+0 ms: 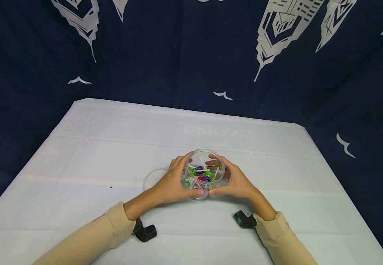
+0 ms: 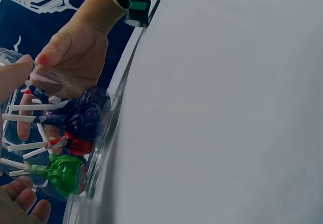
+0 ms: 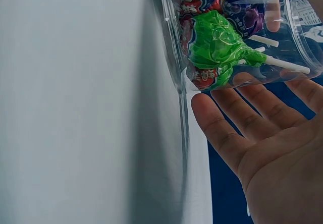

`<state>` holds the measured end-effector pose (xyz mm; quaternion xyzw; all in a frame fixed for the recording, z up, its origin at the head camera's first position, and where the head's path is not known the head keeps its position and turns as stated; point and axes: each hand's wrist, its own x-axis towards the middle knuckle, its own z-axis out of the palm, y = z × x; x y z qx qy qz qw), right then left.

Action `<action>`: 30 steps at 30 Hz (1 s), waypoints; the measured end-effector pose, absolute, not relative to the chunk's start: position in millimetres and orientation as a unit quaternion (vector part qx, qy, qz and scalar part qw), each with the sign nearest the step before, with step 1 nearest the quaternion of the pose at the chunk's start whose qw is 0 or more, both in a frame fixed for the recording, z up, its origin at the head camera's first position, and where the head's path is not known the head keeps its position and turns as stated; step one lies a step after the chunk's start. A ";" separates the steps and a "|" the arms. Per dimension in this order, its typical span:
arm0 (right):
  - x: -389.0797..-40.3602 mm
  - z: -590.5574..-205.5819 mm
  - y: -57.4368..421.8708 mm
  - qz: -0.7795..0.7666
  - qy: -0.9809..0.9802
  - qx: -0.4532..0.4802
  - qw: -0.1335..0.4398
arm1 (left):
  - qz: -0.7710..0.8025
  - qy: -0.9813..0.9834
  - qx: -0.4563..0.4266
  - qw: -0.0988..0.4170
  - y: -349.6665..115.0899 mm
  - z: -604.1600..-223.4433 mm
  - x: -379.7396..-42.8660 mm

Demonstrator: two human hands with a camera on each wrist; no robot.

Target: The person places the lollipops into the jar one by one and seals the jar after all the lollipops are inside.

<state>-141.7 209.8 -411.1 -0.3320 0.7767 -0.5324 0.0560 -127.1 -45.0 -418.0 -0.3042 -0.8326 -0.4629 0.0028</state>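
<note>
A clear plastic jar (image 1: 206, 151) stands on the white cloth, with wrapped lollipops (image 1: 207, 176) inside it. Their wrappers are green, purple and red, and white sticks point up. My left hand (image 1: 175, 184) holds the jar from the left, thumb across the near side and fingers round the far side. From the right, my right hand (image 1: 238, 182) holds it likewise, its fingers showing through the clear wall. The right wrist view has the fingertips of my right hand (image 3: 272, 133) against the jar wall, close to a green lollipop (image 3: 214, 42).
A clear round rim (image 1: 150, 175) lies on the table (image 1: 78, 165) just behind the left forearm. A small dark speck (image 1: 111, 187) is on the cloth at left. Beyond the table hangs a dark blue curtain (image 1: 161, 55) with white prints.
</note>
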 end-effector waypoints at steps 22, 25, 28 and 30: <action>-140.8 -409.8 207.6 -0.543 0.775 -0.318 0.059 | -0.290 -0.912 -0.288 -0.008 -123.8 -413.8 -125.6; -140.7 -409.5 207.9 -0.543 0.775 -0.319 0.057 | -0.279 -0.914 -0.295 -0.010 -131.2 -416.3 -125.6; -141.3 -410.8 208.1 -0.545 0.772 -0.320 0.058 | -0.265 -0.916 -0.301 -0.008 -136.1 -419.2 -126.5; -142.0 -412.1 208.1 -0.545 0.772 -0.321 0.059 | -0.259 -0.917 -0.305 -0.008 -138.6 -420.4 -127.2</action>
